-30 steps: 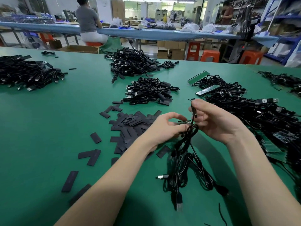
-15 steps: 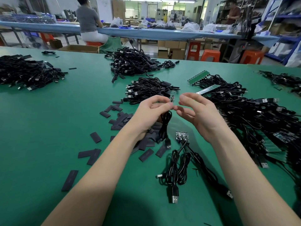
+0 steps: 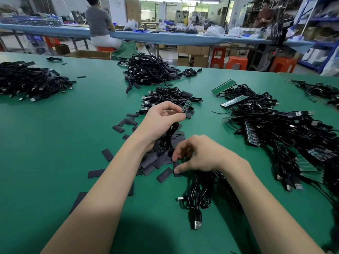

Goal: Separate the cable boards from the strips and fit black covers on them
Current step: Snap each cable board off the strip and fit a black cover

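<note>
While the left hand holds a small cable board raised above the green tabletop — fingers curled, pinching it, its black cable hanging below — the right hand reaches down into the scattered black covers, thumb and fingers pinching one cover.

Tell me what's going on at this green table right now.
A person is working through cable boards. The left hand holds up a small board by pinching it, its black cable hanging below. The right hand reaches down into the scattered black covers and pinches one cover, not yet fitted. A coiled cable with a USB plug lies nearer the person. Uncut strips with their cables lie to the right.
</note>
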